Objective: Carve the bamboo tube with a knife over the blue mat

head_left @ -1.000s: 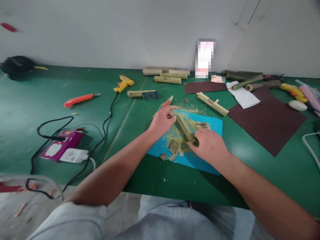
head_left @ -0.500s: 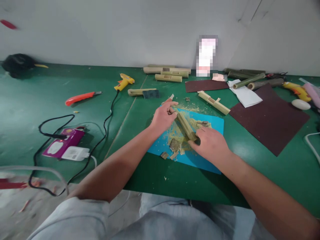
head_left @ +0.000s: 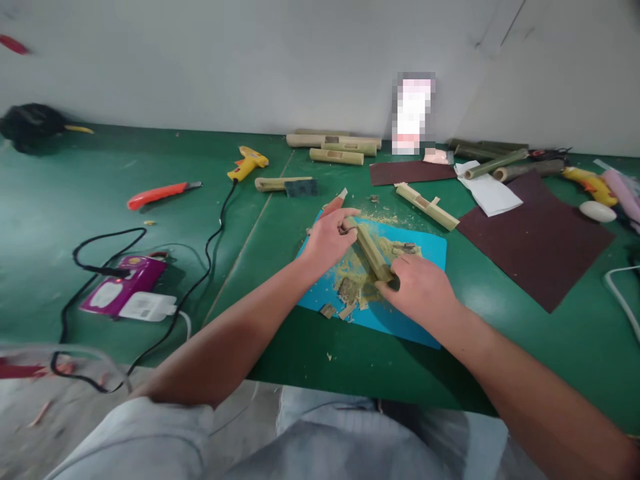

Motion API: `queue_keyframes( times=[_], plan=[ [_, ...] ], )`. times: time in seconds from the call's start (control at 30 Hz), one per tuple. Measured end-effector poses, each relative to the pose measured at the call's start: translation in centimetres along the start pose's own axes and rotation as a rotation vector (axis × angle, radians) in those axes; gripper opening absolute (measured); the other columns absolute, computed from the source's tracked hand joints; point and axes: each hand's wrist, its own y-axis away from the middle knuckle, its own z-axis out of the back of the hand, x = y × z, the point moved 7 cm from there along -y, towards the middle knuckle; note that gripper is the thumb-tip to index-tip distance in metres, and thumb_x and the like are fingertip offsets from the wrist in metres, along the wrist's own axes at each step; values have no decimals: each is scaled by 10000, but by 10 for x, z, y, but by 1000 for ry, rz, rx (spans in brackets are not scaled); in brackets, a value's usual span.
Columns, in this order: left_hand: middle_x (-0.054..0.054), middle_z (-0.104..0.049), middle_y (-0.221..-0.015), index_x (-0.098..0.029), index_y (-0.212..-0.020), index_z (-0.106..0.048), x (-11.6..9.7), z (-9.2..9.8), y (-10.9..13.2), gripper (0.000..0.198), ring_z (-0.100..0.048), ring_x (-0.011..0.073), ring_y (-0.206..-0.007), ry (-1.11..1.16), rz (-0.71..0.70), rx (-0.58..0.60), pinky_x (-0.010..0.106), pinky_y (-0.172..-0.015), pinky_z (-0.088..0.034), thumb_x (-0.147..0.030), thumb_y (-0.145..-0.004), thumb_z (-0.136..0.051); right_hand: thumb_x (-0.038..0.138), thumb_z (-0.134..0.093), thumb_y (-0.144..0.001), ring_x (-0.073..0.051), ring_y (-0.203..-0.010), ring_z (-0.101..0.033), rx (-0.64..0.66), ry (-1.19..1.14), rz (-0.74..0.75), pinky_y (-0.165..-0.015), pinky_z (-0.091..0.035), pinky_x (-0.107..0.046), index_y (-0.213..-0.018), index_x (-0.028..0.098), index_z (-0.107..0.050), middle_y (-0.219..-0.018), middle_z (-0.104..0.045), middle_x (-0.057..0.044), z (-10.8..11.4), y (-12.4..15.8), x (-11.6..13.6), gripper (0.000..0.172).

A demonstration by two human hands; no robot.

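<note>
Bamboo (head_left: 372,250) in right hand (head_left: 421,285), left hand (head_left: 327,237) at tip

We classify this place as a workshop by its cut bamboo pieces (head_left: 371,250), red utility knife (head_left: 159,195), yellow corded tool (head_left: 245,166), brown sheets (head_left: 540,247), and blue mat (head_left: 434,257) strewn with shavings (head_left: 349,292), on a green tabletop (head_left: 280,233)

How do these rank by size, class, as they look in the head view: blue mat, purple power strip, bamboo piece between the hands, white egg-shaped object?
1. Blue mat
2. Purple power strip
3. Bamboo piece
4. White egg-shaped object
</note>
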Motion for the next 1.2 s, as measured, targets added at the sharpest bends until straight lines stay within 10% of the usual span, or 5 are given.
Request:
queue_keyframes(
  times=[1.2],
  plan=[
    [-30,-562,-668,-161,-1203,-705,-4,1,1,405,-483,107,-589,-81,15,0,256,-601,-422,-86,-816,-611,372,-667,-874,-238,-834,-636,-35,-17,-19,-663,-398,-344,-814,193,-616,-857,-680,-79,-1,1,0,195]
  ],
)
